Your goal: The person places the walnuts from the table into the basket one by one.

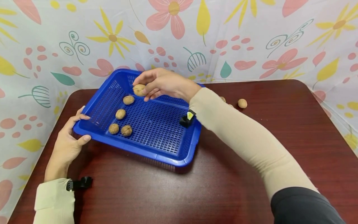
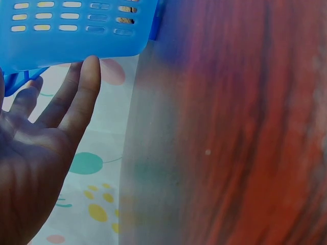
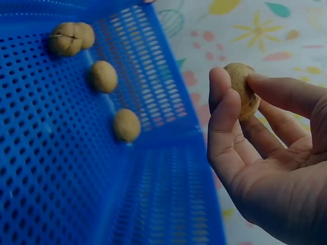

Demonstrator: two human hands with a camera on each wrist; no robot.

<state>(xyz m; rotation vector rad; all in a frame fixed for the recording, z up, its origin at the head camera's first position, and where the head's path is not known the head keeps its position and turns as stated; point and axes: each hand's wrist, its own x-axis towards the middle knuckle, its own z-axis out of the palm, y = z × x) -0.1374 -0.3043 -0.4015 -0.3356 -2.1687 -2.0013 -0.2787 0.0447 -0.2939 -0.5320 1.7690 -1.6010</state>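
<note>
In the head view my right hand (image 1: 165,82) pinches a walnut (image 1: 139,90) between thumb and fingertips, above the far left part of a blue plastic basket (image 1: 159,157). The right wrist view shows that walnut (image 3: 241,91) held clear of the basket wall. Several other walnuts lie on the basket floor along its left side, one of them a walnut (image 1: 120,114) near the middle of that row. My left hand (image 1: 67,140) holds the basket's near left corner, thumb on the front rim. The left wrist view has its fingers (image 2: 84,92) against the basket's underside.
A dark red-brown table (image 1: 223,186) carries the basket. To its right lies a loose walnut (image 1: 242,103), and more walnuts (image 1: 222,99) are partly hidden behind my right forearm. A flower-printed cloth (image 1: 237,37) hangs along the table's back and left.
</note>
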